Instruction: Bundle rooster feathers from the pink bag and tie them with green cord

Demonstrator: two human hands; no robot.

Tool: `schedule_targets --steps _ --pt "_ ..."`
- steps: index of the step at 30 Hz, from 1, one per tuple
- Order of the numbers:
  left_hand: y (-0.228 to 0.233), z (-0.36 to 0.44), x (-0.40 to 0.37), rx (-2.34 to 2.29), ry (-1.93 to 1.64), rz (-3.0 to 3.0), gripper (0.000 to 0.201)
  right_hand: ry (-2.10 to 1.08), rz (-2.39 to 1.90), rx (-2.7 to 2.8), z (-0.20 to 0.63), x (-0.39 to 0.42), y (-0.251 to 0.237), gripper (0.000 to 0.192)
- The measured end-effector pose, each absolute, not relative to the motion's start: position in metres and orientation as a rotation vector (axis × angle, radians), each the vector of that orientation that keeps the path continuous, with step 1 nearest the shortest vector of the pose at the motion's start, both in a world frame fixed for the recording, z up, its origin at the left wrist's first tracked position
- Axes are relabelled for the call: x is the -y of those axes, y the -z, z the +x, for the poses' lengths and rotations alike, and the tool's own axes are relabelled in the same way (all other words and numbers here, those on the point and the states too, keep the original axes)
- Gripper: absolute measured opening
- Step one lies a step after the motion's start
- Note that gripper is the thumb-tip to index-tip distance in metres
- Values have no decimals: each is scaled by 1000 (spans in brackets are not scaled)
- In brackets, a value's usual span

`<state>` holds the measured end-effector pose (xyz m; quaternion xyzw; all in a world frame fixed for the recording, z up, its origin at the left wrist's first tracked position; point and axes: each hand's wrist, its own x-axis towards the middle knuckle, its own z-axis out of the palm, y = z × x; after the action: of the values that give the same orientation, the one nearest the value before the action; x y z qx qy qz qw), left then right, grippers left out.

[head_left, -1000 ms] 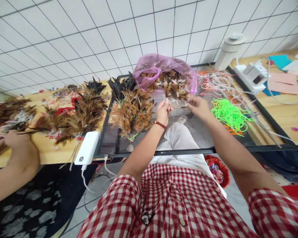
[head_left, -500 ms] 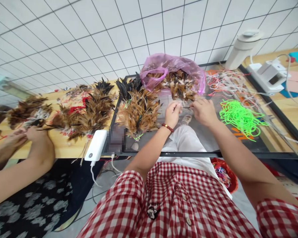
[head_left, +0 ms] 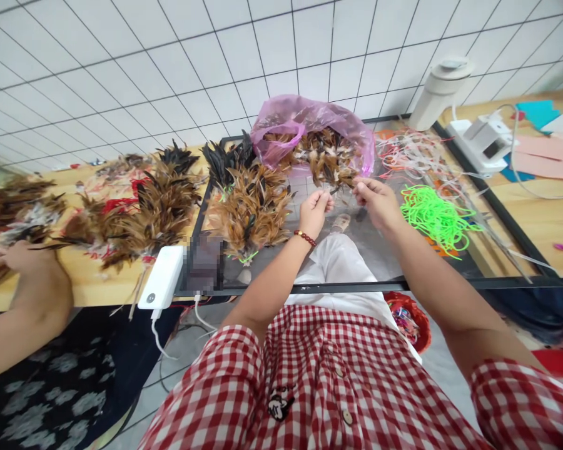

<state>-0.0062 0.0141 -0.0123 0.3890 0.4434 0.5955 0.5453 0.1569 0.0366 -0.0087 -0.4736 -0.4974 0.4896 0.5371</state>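
Note:
My left hand (head_left: 314, 214), with a beaded bracelet on its wrist, is closed in a pinch over the glass tabletop. Whatever lies between its fingertips is too small to name. To its right, my right hand (head_left: 379, 201) has thumb and forefinger pressed together at the edge of the brown feathers (head_left: 327, 167); what it pinches cannot be made out. Those feathers spill from a pink plastic bag (head_left: 304, 109) just beyond both hands. Left of my left hand lies a bushy pile of brown feathers (head_left: 253, 209), with black feathers (head_left: 229, 159) behind it.
Bright green cords (head_left: 435, 215) and clear and red strands (head_left: 410, 153) lie on the right. A white bottle (head_left: 441, 94) and a charger (head_left: 488, 144) stand farther back. A white power bank (head_left: 162, 278) sits at the front edge. At left, another person's hands (head_left: 14, 259) work by more feathers (head_left: 162, 206).
My hands have moved a little apart; the dark thin piece seen between them before no longer shows there. The whole view has shifted, so things appear farther left.

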Motion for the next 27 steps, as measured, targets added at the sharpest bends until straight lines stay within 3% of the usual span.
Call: schedule_targets --steps 9,16,20,27 --pt "15 -3 -8 -999 -1320 1134 31 -1451 -1022 992 150 -31 2 49" --pt "21 -6 -14 -1092 -1525 1172 26 -1194 -942 1320 161 -27 -9 45" --pt "14 -4 -11 -984 -1354 952 28 -1111 -873 1607 154 -20 -8 43" --pt "2 0 1 -899 -1133 898 30 -817 -855 1524 145 -25 9 41"
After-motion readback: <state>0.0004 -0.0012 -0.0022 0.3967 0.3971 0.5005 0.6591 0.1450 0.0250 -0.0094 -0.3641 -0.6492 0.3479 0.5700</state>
